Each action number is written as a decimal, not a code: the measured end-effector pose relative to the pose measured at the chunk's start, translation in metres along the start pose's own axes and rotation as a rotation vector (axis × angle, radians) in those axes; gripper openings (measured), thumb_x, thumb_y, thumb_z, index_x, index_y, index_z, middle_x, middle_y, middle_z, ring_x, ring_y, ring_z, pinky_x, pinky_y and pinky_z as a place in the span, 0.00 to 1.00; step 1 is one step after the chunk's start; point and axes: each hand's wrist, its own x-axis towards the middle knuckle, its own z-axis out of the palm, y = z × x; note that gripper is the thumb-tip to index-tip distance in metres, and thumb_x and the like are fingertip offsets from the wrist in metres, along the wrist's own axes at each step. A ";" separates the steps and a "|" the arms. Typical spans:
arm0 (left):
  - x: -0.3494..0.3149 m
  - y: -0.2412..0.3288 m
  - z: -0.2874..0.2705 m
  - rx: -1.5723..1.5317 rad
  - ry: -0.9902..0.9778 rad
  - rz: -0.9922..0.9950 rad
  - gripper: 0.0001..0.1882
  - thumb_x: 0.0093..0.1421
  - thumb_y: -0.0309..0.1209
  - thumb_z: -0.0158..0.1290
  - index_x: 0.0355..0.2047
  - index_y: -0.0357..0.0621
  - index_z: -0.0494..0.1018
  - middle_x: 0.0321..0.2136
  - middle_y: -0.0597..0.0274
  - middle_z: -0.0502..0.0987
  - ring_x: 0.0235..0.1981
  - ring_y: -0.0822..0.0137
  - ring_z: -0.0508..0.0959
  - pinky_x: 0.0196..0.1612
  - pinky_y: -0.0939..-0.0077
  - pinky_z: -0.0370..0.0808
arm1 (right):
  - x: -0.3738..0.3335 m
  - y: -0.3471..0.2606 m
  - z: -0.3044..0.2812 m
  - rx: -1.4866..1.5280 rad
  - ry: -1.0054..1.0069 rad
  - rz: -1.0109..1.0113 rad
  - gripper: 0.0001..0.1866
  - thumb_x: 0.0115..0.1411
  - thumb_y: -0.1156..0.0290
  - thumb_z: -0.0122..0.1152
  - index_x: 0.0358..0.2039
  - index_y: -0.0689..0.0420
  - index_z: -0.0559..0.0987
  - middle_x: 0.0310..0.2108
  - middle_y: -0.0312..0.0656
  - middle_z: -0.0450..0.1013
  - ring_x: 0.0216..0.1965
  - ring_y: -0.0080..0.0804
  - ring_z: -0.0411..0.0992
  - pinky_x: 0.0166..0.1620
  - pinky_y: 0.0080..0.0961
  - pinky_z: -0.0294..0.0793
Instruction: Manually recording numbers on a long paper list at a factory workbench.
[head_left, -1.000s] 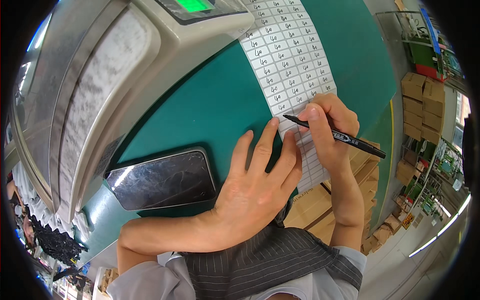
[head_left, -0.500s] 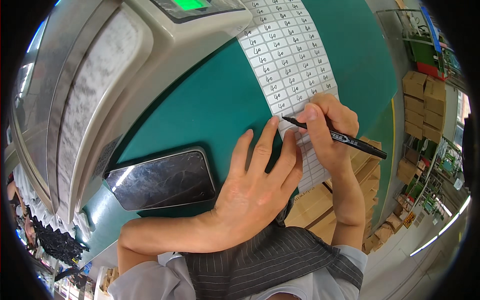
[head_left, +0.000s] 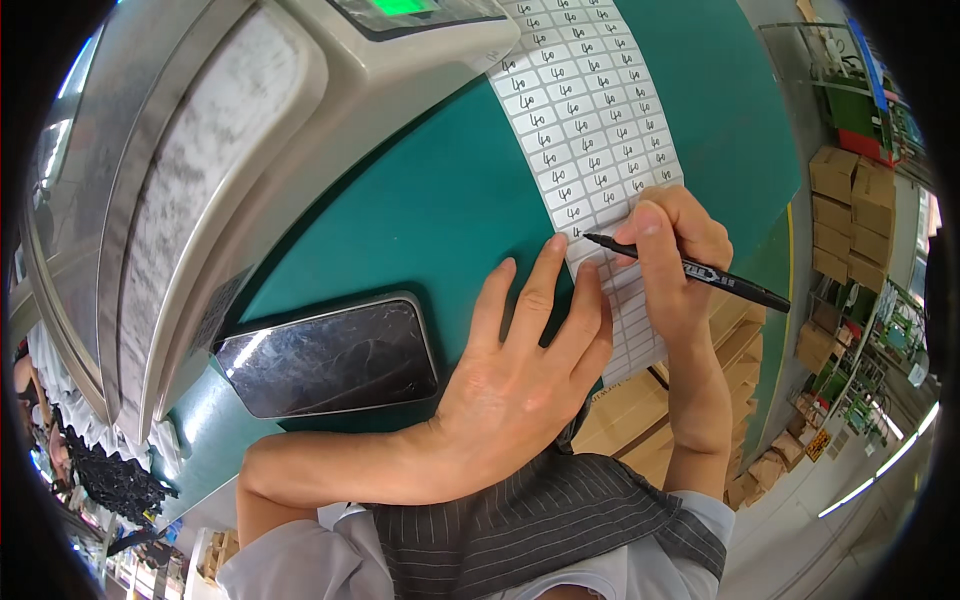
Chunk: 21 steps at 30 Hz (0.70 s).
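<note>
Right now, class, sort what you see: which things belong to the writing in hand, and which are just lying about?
In use:
- black marker, held in the right hand
- white label sheet, touched by the left hand
- green table, beneath the sheet

Apparently just lying about:
- phone
- pale device with a green display
- stacked cardboard boxes

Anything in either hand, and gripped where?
The right hand holds a black marker by its front part, just behind the tip. The left hand lies spread, gripping nothing.
</note>
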 end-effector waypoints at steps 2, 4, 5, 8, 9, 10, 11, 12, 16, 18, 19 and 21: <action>0.000 0.000 0.000 0.000 0.000 -0.003 0.24 0.46 0.37 0.61 0.45 0.44 0.75 0.52 0.56 0.70 0.60 0.47 0.66 0.56 0.47 0.62 | 0.001 0.000 -0.002 -0.113 -0.002 -0.005 0.11 0.60 0.74 0.58 0.20 0.61 0.73 0.15 0.36 0.72 0.14 0.16 0.63 0.19 0.18 0.61; 0.000 0.000 -0.001 -0.001 0.000 -0.004 0.24 0.46 0.37 0.61 0.45 0.44 0.75 0.52 0.56 0.70 0.60 0.47 0.66 0.56 0.47 0.62 | 0.001 0.000 -0.001 -0.102 -0.011 -0.020 0.11 0.60 0.74 0.58 0.20 0.61 0.73 0.16 0.36 0.72 0.15 0.16 0.63 0.19 0.18 0.61; 0.000 0.000 -0.001 -0.002 -0.005 -0.003 0.24 0.46 0.38 0.61 0.45 0.44 0.75 0.52 0.56 0.70 0.60 0.47 0.65 0.56 0.47 0.62 | 0.001 0.000 0.000 -0.091 -0.020 -0.035 0.11 0.60 0.74 0.58 0.20 0.61 0.73 0.16 0.36 0.73 0.15 0.16 0.63 0.19 0.18 0.61; 0.000 0.000 -0.001 0.001 -0.009 -0.005 0.25 0.46 0.38 0.61 0.45 0.44 0.75 0.52 0.56 0.70 0.60 0.47 0.65 0.56 0.47 0.62 | 0.001 -0.003 0.001 -0.110 0.021 0.005 0.11 0.60 0.74 0.58 0.21 0.61 0.73 0.16 0.36 0.72 0.15 0.17 0.63 0.19 0.17 0.61; 0.000 0.000 -0.001 0.004 -0.009 -0.005 0.25 0.46 0.38 0.61 0.45 0.44 0.75 0.52 0.56 0.70 0.60 0.47 0.65 0.56 0.46 0.62 | 0.001 -0.002 0.000 -0.110 0.021 0.004 0.11 0.60 0.74 0.58 0.21 0.61 0.73 0.16 0.36 0.72 0.15 0.17 0.63 0.19 0.17 0.61; 0.000 0.000 -0.001 0.005 -0.008 -0.005 0.25 0.46 0.38 0.61 0.45 0.44 0.75 0.52 0.56 0.70 0.60 0.47 0.65 0.56 0.46 0.62 | 0.001 -0.001 -0.001 -0.102 -0.003 -0.010 0.11 0.60 0.74 0.58 0.21 0.61 0.73 0.16 0.35 0.73 0.16 0.16 0.64 0.20 0.17 0.61; 0.000 0.000 -0.002 0.007 -0.011 -0.005 0.24 0.47 0.38 0.61 0.46 0.44 0.75 0.52 0.57 0.70 0.60 0.48 0.66 0.56 0.46 0.62 | 0.001 -0.001 -0.002 -0.095 -0.027 -0.025 0.11 0.60 0.74 0.58 0.21 0.61 0.73 0.17 0.35 0.73 0.16 0.16 0.64 0.20 0.16 0.61; 0.000 0.000 -0.001 0.008 -0.013 -0.002 0.24 0.47 0.38 0.61 0.46 0.45 0.75 0.52 0.57 0.70 0.59 0.48 0.66 0.56 0.46 0.62 | 0.001 -0.002 -0.002 -0.096 -0.024 -0.026 0.11 0.60 0.74 0.58 0.21 0.61 0.73 0.17 0.35 0.73 0.16 0.16 0.64 0.20 0.16 0.61; -0.001 0.000 0.003 0.035 0.027 0.009 0.24 0.47 0.37 0.60 0.46 0.45 0.75 0.52 0.56 0.70 0.59 0.48 0.66 0.56 0.46 0.62 | 0.002 0.000 -0.014 0.114 0.077 0.018 0.09 0.59 0.75 0.61 0.22 0.61 0.74 0.18 0.32 0.72 0.19 0.13 0.63 0.21 0.14 0.60; 0.000 0.000 0.002 0.031 0.018 0.005 0.25 0.47 0.38 0.61 0.46 0.45 0.75 0.52 0.56 0.70 0.59 0.49 0.66 0.56 0.46 0.62 | 0.004 0.007 -0.018 0.074 0.047 -0.051 0.09 0.59 0.75 0.62 0.22 0.61 0.74 0.19 0.31 0.72 0.19 0.12 0.63 0.22 0.14 0.60; 0.000 0.001 0.001 0.028 0.017 0.010 0.25 0.47 0.38 0.61 0.46 0.45 0.75 0.52 0.56 0.70 0.59 0.49 0.66 0.56 0.46 0.62 | 0.004 0.010 -0.017 0.042 0.070 -0.049 0.10 0.58 0.75 0.63 0.22 0.60 0.74 0.18 0.31 0.71 0.19 0.12 0.62 0.21 0.14 0.59; 0.000 0.002 -0.001 0.025 -0.020 -0.005 0.25 0.46 0.38 0.61 0.46 0.46 0.74 0.53 0.56 0.70 0.59 0.48 0.66 0.56 0.45 0.62 | 0.003 0.010 -0.016 0.009 0.096 -0.046 0.11 0.58 0.75 0.64 0.21 0.60 0.73 0.17 0.31 0.70 0.19 0.11 0.61 0.21 0.13 0.58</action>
